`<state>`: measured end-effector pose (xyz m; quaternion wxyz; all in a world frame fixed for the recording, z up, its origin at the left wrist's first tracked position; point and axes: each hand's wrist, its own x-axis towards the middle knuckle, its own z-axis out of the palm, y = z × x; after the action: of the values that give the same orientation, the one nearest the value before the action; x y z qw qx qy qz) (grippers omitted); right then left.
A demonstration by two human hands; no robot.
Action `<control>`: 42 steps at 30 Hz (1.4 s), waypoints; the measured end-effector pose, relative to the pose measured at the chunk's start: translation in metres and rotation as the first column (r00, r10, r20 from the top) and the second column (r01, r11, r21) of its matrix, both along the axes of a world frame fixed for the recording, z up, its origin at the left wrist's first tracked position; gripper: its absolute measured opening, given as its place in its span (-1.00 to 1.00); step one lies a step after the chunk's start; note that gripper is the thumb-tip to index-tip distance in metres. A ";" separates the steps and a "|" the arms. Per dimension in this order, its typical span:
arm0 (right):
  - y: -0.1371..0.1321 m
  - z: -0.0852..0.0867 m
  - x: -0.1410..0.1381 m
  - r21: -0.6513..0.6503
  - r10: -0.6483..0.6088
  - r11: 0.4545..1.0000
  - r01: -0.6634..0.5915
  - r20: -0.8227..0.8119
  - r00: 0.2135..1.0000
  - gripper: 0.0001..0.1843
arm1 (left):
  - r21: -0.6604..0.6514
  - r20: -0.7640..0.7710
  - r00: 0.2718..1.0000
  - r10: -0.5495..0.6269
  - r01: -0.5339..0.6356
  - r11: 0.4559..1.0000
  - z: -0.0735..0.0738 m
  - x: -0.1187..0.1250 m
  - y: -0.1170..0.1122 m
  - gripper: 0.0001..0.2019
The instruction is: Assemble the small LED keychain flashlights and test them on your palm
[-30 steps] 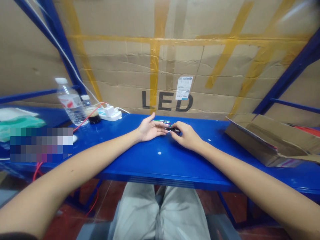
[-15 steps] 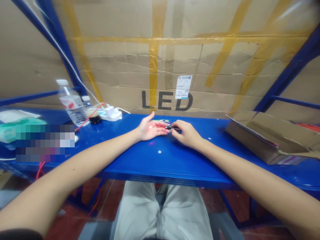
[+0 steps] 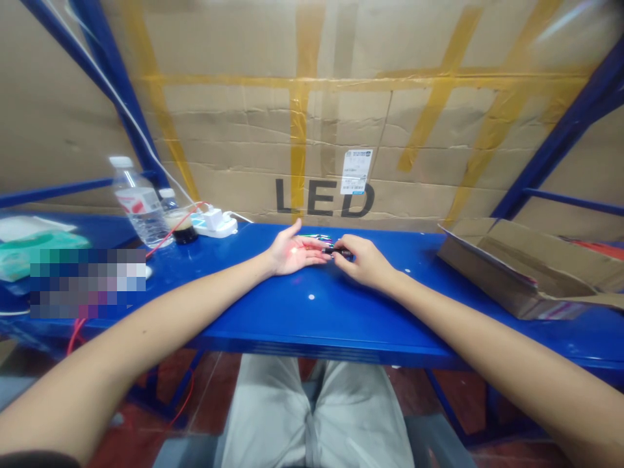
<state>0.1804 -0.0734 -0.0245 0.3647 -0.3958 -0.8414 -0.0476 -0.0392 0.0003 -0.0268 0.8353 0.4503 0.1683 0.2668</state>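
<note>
My left hand (image 3: pixel 291 252) lies palm up on the blue table (image 3: pixel 312 312), fingers stretched out, with a small red light spot glowing on the palm. My right hand (image 3: pixel 363 261) is closed round a small dark pen-like light (image 3: pixel 333 249) whose tip points at the left palm. A few more small dark sticks (image 3: pixel 318 238) lie on the table just behind the hands.
A water bottle (image 3: pixel 138 202), a small dark jar (image 3: pixel 178 222) and a white power strip (image 3: pixel 213 221) with red wire stand at the left. An open cardboard box (image 3: pixel 526 273) sits at the right. A large taped "LED" carton (image 3: pixel 322 130) forms the back wall.
A red light spot has appeared on my left palm since one second ago. Both hands have stayed almost where they were.
</note>
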 end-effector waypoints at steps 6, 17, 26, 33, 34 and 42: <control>0.000 0.001 0.000 -0.020 -0.007 1.000 0.007 -0.003 1.000 -0.92 | 0.007 0.002 1.000 -0.009 0.009 1.000 -0.001 0.000 0.000 -0.13; 0.001 0.000 0.001 -0.027 -0.009 1.000 0.009 -0.016 1.000 -0.95 | 0.019 0.005 1.000 -0.001 0.001 1.000 0.000 0.000 -0.001 -0.14; 0.002 0.000 0.003 -0.079 0.060 0.995 -0.064 -0.043 0.997 -0.86 | 0.391 -0.076 0.968 0.237 -0.190 0.901 -0.003 0.006 -0.006 -0.74; 0.009 -0.002 0.008 -0.217 0.079 0.969 -0.116 -0.172 0.982 -0.66 | 0.814 -0.093 0.876 0.473 -0.207 0.543 0.013 0.002 -0.007 -0.84; 0.011 -0.002 0.010 -0.225 0.071 0.968 -0.115 -0.197 0.978 -0.68 | 0.851 -0.089 0.863 0.498 -0.194 0.489 0.015 0.000 -0.007 -0.85; 0.023 -0.003 0.022 -0.212 0.010 0.976 -0.058 -0.216 0.976 -0.99 | 0.961 -0.181 0.801 0.570 0.021 0.276 0.022 -0.019 0.000 -0.88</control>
<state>0.2024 -0.0501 -0.0278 0.4085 -0.4216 -0.8041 0.0937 -0.0581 0.0007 -0.0046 0.2816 0.8577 0.2711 0.3340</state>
